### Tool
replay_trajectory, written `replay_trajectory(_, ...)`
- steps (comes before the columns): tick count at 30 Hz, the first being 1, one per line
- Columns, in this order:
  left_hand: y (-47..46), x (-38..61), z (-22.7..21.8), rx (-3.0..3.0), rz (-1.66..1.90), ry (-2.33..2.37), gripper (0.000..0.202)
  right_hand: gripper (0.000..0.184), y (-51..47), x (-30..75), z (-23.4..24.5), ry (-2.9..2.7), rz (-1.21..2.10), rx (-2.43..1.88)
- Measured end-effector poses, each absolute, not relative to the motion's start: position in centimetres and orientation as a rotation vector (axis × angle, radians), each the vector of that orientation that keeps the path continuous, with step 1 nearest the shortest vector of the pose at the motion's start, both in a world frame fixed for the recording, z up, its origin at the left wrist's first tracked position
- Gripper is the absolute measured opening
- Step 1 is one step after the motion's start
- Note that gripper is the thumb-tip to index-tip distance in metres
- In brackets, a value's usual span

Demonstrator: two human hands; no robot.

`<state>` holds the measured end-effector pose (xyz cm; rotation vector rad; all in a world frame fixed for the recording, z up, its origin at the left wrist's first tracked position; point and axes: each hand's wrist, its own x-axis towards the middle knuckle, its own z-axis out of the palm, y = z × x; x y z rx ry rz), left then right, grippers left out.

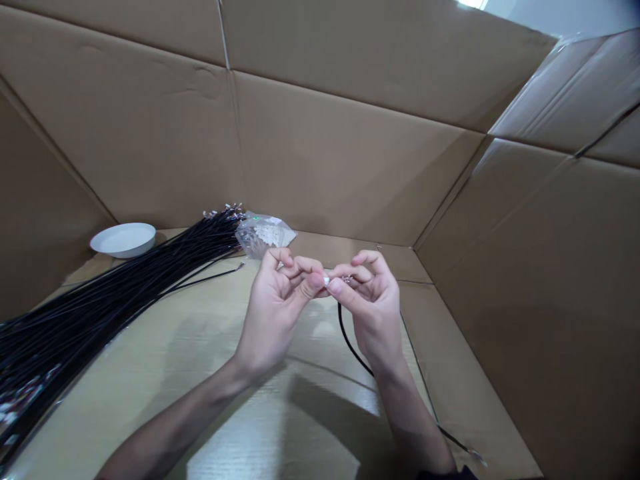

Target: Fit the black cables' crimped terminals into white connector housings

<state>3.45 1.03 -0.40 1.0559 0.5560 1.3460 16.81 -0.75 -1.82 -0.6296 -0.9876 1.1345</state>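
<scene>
A small white piece (pixel 326 281) sits right between the two sets of fingertips, where the hands meet. The left hand (pixel 273 310) is curled, thumb and forefinger pressed together on this piece, with the other fingers folded in behind. The right hand (pixel 373 303) is curled too. Its thumb and forefinger pinch the end of a black wire (pixel 350 343), and a bit of metal tip (pixel 347 279) shows just at the fingertips, touching or almost touching the white piece; which of the two cannot be told. From the pinch the wire hangs below the right palm, curves down along the inner side of the right wrist and runs on past the forearm to its far end on the table (pixel 200 373).

Just beyond the left hand's fingertips lies a clear plastic bag (pixel 264 233) of small white parts. To the left of the left hand a thick bundle of black wires (pixel 100 300) fans across the table, its metal-tipped ends near the bag. Further left, past the bundle, stands a white bowl (pixel 123 239). Cardboard walls (pixel 350 153) rise behind and to the right of both hands.
</scene>
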Motion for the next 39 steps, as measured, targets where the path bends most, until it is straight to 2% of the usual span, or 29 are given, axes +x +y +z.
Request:
replay_trajectory(4, 1.0, 3.6, -0.4, 1.150, 1.413, 0.564, 0.042, 0.039, -1.2, 17.0, -1.8, -1.064, 0.982, -0.724)
replay_trajectory(12, 1.3, 3.8, -0.8, 1.198, 1.413, 0.504, 0.037, 0.015, -0.9, 17.9, -1.4, -1.035, 1.369, -0.566)
replay_trajectory(24, 1.7, 3.8, -1.2, 1.160, 1.386, 0.546, 0.036, 0.007, -0.7, 19.1, -1.4, -1.211, 1.178, -0.671)
replay_trajectory(30, 1.8, 3.8, -1.2, 1.148, 1.356, 0.575, 0.037, 0.018, -0.9, 18.7, -0.8, -1.203, 1.039, -0.836)
replay_trajectory(35, 1.7, 3.9, -1.2, 1.139, 1.372, 0.591, 0.038, 0.038, -1.3, 18.1, -0.9, -1.114, 0.987, -0.835)
replay_trajectory(39, 1.4, 4.1, -1.1, 1.132, 1.413, 0.612, 0.038, 0.043, -1.7, 17.3, -1.2, -1.142, 0.863, -0.813)
